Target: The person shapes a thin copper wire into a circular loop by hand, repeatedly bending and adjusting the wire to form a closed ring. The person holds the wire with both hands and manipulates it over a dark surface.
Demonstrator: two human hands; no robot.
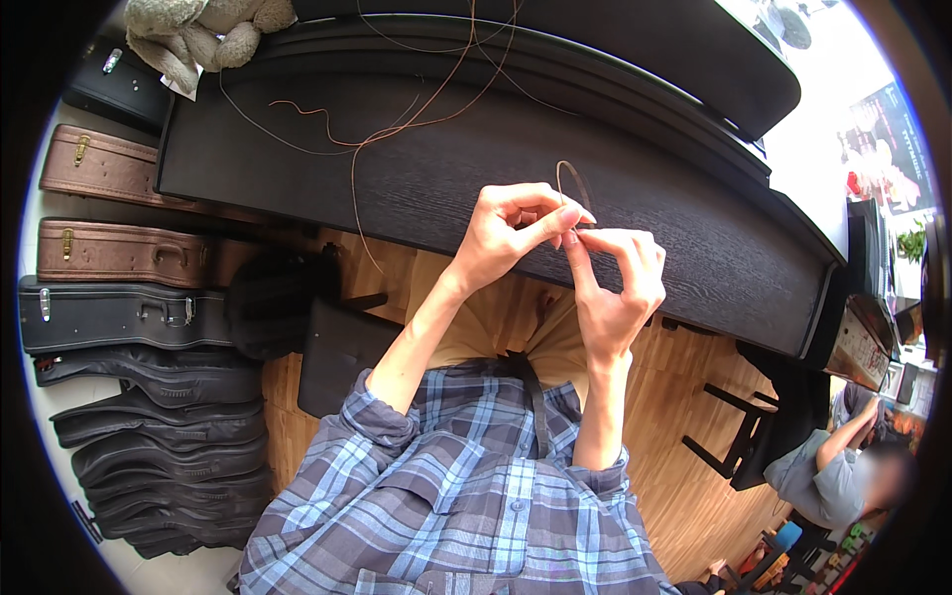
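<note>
My left hand [508,230] and my right hand [613,278] meet above the near edge of a black piano-like cabinet [684,233]. Both are closed, thumbs and fingertips pinched close together around a thin instrument string [562,165]. A bent loop of this string stands up above the fingertips. Its ends are hidden between my fingers. Further off on the black lid lie several loose, curling strings [395,129], some copper-coloured, some greyish. One of them hangs over the lid's near edge.
Instrument cases, brown [119,253] and black [124,315], stand at the left above several soft black gig bags [169,446]. A plush toy [208,40] sits at the far left. A black stool [342,352] is beside my left arm. A seated person [823,476] is at the lower right.
</note>
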